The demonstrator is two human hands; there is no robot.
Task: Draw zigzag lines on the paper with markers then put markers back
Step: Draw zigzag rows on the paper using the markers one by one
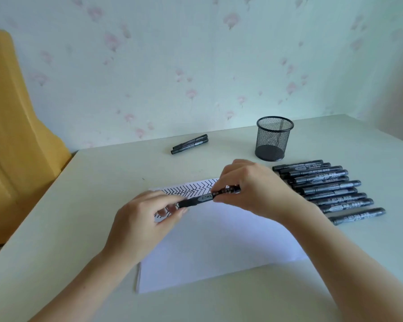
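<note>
A black marker (201, 199) lies level above the white paper (214, 242), held between both hands. My left hand (144, 219) pinches its left end with thumb and fingertips. My right hand (249, 189) grips its right half, fingers curled over the barrel. Black zigzag lines (191, 189) run along the paper's far edge and are partly hidden by the hands. Several black markers (328, 189) lie side by side in a row to the right of the paper. Two more markers (190, 144) lie together at the back of the table.
A black mesh pen cup (273, 138) stands upright behind the marker row, nothing visible inside. The pale table (56, 219) ends at a flowered wall at the back. A yellow chair (12, 140) stands off the table's left edge.
</note>
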